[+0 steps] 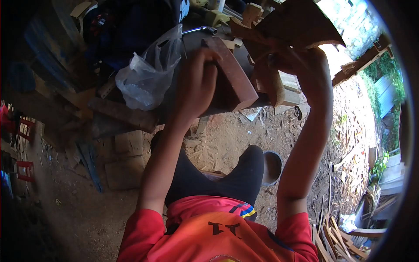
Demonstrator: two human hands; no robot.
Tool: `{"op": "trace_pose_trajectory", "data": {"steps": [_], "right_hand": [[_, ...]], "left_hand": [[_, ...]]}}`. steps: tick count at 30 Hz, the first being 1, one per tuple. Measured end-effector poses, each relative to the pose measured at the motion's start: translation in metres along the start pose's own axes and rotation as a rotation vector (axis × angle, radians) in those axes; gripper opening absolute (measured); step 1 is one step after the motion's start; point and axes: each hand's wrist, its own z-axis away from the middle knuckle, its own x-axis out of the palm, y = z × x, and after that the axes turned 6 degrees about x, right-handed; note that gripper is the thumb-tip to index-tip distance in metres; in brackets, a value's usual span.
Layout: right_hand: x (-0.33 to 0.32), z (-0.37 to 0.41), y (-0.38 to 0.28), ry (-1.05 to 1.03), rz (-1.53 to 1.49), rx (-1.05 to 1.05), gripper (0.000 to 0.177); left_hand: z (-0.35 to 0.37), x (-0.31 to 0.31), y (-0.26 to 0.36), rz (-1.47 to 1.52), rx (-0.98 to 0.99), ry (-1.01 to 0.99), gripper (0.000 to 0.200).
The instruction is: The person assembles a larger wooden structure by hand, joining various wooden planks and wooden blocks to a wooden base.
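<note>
My left hand (198,81) is closed at the near end of its reach on a reddish-brown wooden block (231,72), its fingers curled over the block's left edge. The block lies slanted on a dark work surface. Up at the right, my right hand (305,65) grips a curled brown sheet of sandpaper (299,22). A wide, dark flap of the sheet stands above the fingers, and a bent strip hangs below them beside the block. My palm hides part of the sheet.
A clear plastic bag (146,81) lies left of my left hand. Behind the block is a metal socket wrench (200,30). Pale wood offcuts (288,89) sit under my right hand. Another brown board (124,113) lies at the left. Wood scraps (340,236) are piled at lower right.
</note>
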Motion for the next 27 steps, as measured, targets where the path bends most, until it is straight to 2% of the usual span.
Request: {"op": "trace_pose_trajectory", "data": {"steps": [2,5,9,15,17,19,21,22,24,27], "right_hand": [[-0.006,-0.002,0.01,0.018,0.151,-0.075,0.03],[-0.008,-0.005,0.008,0.018,0.147,0.063,0.03],[-0.005,-0.012,0.01,0.058,0.052,0.132,0.027],[0.01,-0.015,0.003,0.059,0.159,0.129,0.028],[0.02,-0.017,-0.012,0.051,0.212,0.252,0.027],[0.028,-0.018,-0.041,0.028,0.271,0.461,0.024],[0.054,-0.02,-0.016,0.146,0.361,0.16,0.03],[0.065,-0.022,-0.01,0.177,0.316,0.17,0.038],[0.076,-0.027,-0.031,0.097,0.119,0.354,0.043],[0.1,-0.032,-0.029,0.061,0.098,0.357,0.039]], "left_hand": [[0.013,-0.004,0.006,-0.253,0.239,-0.232,0.027],[0.01,0.02,0.014,-0.321,0.515,-0.309,0.033],[-0.004,0.033,-0.003,-0.295,0.566,-0.381,0.039],[-0.002,0.023,-0.012,-0.365,0.578,-0.474,0.042],[0.004,0.006,-0.008,-0.402,0.568,-0.495,0.041],[0.009,-0.01,-0.009,-0.435,0.571,-0.482,0.042],[0.015,-0.023,-0.008,-0.463,0.541,-0.445,0.045],[0.019,-0.028,-0.006,-0.474,0.512,-0.417,0.047],[0.023,-0.033,-0.006,-0.463,0.472,-0.365,0.052],[0.026,-0.035,-0.008,-0.436,0.452,-0.309,0.055]]}}
